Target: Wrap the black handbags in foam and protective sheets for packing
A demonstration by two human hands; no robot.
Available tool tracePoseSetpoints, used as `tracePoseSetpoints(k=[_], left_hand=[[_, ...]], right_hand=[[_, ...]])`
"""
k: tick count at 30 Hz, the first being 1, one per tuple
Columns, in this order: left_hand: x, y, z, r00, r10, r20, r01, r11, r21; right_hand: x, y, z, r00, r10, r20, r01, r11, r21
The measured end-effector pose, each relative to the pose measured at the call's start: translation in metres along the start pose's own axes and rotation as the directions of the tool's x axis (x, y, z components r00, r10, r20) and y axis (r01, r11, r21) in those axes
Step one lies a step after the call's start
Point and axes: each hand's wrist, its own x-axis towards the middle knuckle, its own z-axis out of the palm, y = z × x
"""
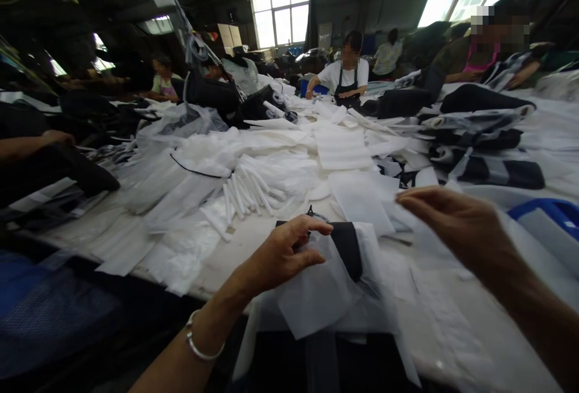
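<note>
In front of me lies a black padded item [347, 245], perhaps a bag, with a dark strap or hook end at its top. A translucent white sheet [312, 308] lies across it, and clear wrapping surrounds its lower part. My left hand [289, 251], with a bangle on the wrist, is over the item and the sheet. Its thumb and index finger are apart; the other fingers are partly hidden. To the right, my right hand [452, 218] is raised above the table, fingertips pinched together. Whatever is between them is too small to make out.
White foam sheets [344, 147] and a bundle of white foam strips [248, 191] cover much of the table. Wrapped black items [502, 170] and a blue-rimmed object [547, 212] are at right. A co-worker's hand [56, 137] is at left; several people work across the table.
</note>
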Motion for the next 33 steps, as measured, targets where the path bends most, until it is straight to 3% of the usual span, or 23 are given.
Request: tracePoseSetpoints(k=[1,2,3,5,6,7,10,13,15,17,20,23,26,28,31,33], left_hand=[[0.002,0.008,0.001,0.999,0.023,0.044,-0.021,0.999,-0.03],[0.005,0.016,0.002,0.995,0.051,0.086,-0.046,0.997,-0.065],[0.007,0.023,0.002,0.989,0.081,0.12,-0.069,0.993,-0.098],[0.009,0.032,-0.001,0.979,0.123,0.162,-0.1,0.984,-0.145],[0.01,0.032,-0.003,0.979,0.119,0.167,-0.092,0.983,-0.158],[0.009,0.03,-0.007,0.983,0.093,0.161,-0.065,0.984,-0.168],[0.004,0.007,-0.018,0.997,-0.083,-0.001,0.082,0.987,-0.135],[-0.005,-0.022,-0.019,0.945,-0.202,-0.256,0.218,0.975,0.037],[-0.01,-0.034,-0.009,0.936,-0.204,-0.288,0.266,0.944,0.197],[-0.011,-0.039,0.009,0.944,-0.203,-0.259,0.29,0.884,0.366],[-0.005,-0.039,0.033,0.931,-0.234,-0.281,0.356,0.757,0.548],[0.006,-0.038,0.042,0.905,-0.268,-0.331,0.423,0.653,0.628],[0.015,-0.038,0.039,0.905,-0.262,-0.335,0.425,0.572,0.702],[0.016,-0.037,0.036,0.926,-0.222,-0.305,0.377,0.54,0.752],[0.018,-0.033,0.027,0.958,-0.165,-0.235,0.287,0.513,0.809],[0.023,-0.03,0.016,0.959,-0.21,-0.192,0.278,0.553,0.786]], right_hand=[[-0.01,-0.013,0.017,0.955,0.064,0.291,-0.125,0.973,0.194],[-0.019,-0.023,0.034,0.866,0.036,0.498,-0.24,0.905,0.352],[-0.028,-0.028,0.05,0.749,-0.02,0.662,-0.354,0.832,0.427],[-0.042,-0.03,0.073,0.547,-0.116,0.829,-0.528,0.72,0.45],[-0.046,-0.028,0.079,0.484,-0.115,0.867,-0.588,0.691,0.42],[-0.049,-0.024,0.081,0.45,-0.085,0.889,-0.632,0.672,0.384],[-0.049,-0.009,0.064,0.448,0.077,0.891,-0.683,0.672,0.285],[-0.043,0.011,0.033,0.522,0.261,0.812,-0.614,0.776,0.145],[-0.043,0.023,0.016,0.595,0.37,0.713,-0.575,0.817,0.055],[-0.048,0.029,0.009,0.63,0.44,0.64,-0.59,0.807,0.026],[-0.063,0.023,0.014,0.571,0.458,0.681,-0.661,0.749,0.05],[-0.08,0.003,0.029,0.433,0.373,0.821,-0.724,0.686,0.07],[-0.096,-0.014,0.047,0.32,0.237,0.917,-0.808,0.574,0.134],[-0.104,-0.02,0.059,0.286,0.181,0.941,-0.87,0.46,0.176],[-0.11,-0.024,0.075,0.268,0.193,0.944,-0.93,0.308,0.201],[-0.11,-0.026,0.086,0.27,0.227,0.936,-0.947,0.236,0.216]])
